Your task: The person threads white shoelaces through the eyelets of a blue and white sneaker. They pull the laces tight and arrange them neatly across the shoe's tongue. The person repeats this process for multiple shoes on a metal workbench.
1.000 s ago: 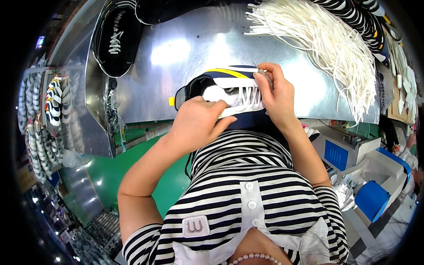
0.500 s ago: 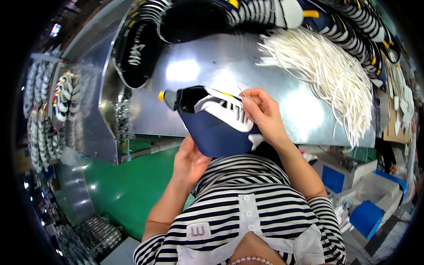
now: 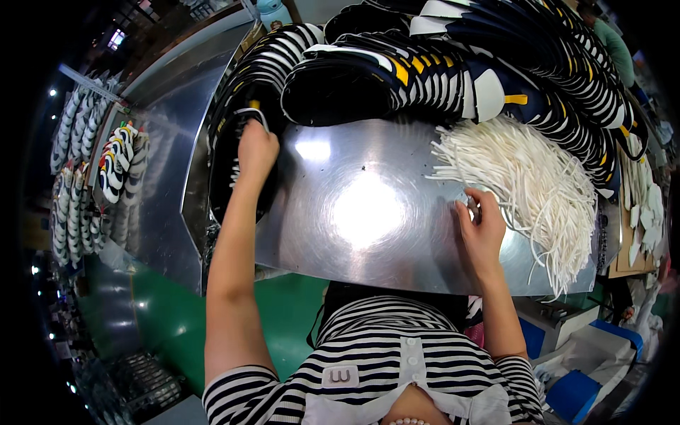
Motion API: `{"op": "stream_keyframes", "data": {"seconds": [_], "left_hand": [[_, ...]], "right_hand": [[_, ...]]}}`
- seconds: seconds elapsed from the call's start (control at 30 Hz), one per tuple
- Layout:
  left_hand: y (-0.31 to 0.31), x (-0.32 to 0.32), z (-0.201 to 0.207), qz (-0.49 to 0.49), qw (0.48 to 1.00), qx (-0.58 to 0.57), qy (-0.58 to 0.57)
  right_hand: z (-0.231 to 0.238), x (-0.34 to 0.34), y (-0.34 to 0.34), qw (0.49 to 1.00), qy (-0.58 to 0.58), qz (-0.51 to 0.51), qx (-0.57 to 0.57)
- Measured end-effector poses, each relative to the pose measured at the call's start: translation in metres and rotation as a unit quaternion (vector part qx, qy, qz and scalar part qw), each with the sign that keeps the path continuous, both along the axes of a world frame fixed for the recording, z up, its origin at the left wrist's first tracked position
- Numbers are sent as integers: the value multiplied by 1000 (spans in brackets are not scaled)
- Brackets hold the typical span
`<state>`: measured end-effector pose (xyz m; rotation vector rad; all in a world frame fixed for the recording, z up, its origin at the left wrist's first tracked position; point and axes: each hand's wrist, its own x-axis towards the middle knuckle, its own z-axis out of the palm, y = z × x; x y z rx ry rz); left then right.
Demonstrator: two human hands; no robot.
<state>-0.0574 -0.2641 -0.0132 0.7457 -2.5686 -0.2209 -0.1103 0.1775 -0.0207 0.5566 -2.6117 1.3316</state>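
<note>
My left hand (image 3: 257,152) reaches to the far left and is closed at the near end of a row of nested shoe uppers. Between its fingers is a shoe upper (image 3: 253,111) with a pale edge and a yellow tab; the hand hides much of it. My right hand (image 3: 483,230) hovers over the metal table (image 3: 319,234), left of a bundle of white shoelaces (image 3: 528,170). Its thumb and fingertips are pinched on a thin metal tool (image 3: 472,202), whose shape is hard to see.
More nested uppers (image 3: 425,78), navy, white and yellow, curve along the table's far side. A light blue bottle (image 3: 273,13) stands behind them. Hanging shoe parts (image 3: 117,159) are at the left. A grey and blue machine (image 3: 577,347) stands at the lower right.
The navy and white upper has left the space before me. My left hand has moved from under it to the far left row. My right hand has moved right, toward the laces.
</note>
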Motion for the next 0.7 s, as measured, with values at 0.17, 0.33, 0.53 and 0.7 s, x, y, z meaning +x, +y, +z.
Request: {"op": "stream_keyframes", "data": {"seconds": [0.17,0.33,0.53,0.7], "left_hand": [[-5,-49,-26,17,999,31,28],[112,-14,23,-198,977,-26,75],[135,-138,73,-354,895,-267,43],[156,-151,83,-301,909,-278,78]], "right_hand": [[-30,-39,8,986,117,-32,117],[-43,-40,11,991,86,-35,97],[-38,-38,11,991,117,-22,61],[-44,-42,12,994,102,-29,-9]]}}
